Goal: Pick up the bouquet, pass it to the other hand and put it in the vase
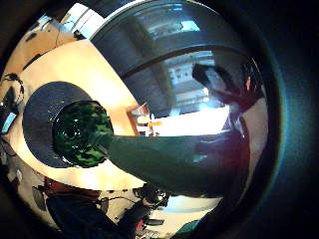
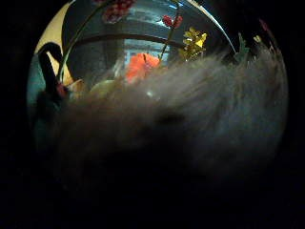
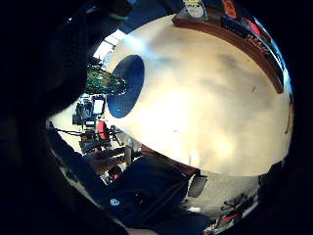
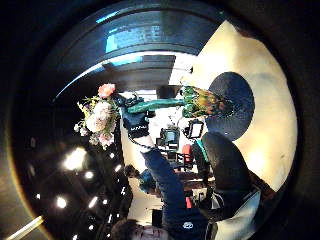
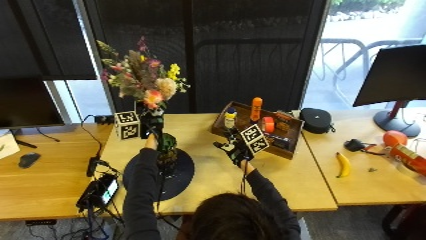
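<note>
So the bouquet (image 5: 141, 75) is up in the air right over the vase (image 5: 166, 150), and its wrapped green stems run down to the vase mouth; the little-finger camera on the left palm shows the stem tip (image 1: 102, 141) right at the rim, though I can't tell whether it's actually inside yet. The left hand (image 5: 153, 120) has its fingers wrapped around the stems, just under the blooms. The vase is dark green glass and stands on a round dark mat (image 5: 180, 172) on the wooden table (image 5: 213, 175).

The right hand (image 5: 233, 149) hangs over the table to the right of the vase, holding nothing, and the fingers look loosely spread.

Around the vase: a wooden tray (image 5: 256, 131) beyond it to the right holds an orange bottle (image 5: 255, 108) and a few smaller things. Further right there's a black pouch (image 5: 315, 120), a banana (image 5: 343, 164) and a monitor (image 5: 393, 75). To the vase's left, a small black device (image 5: 100, 192) lies at the table edge, with a mouse (image 5: 29, 159) well off that way.
</note>
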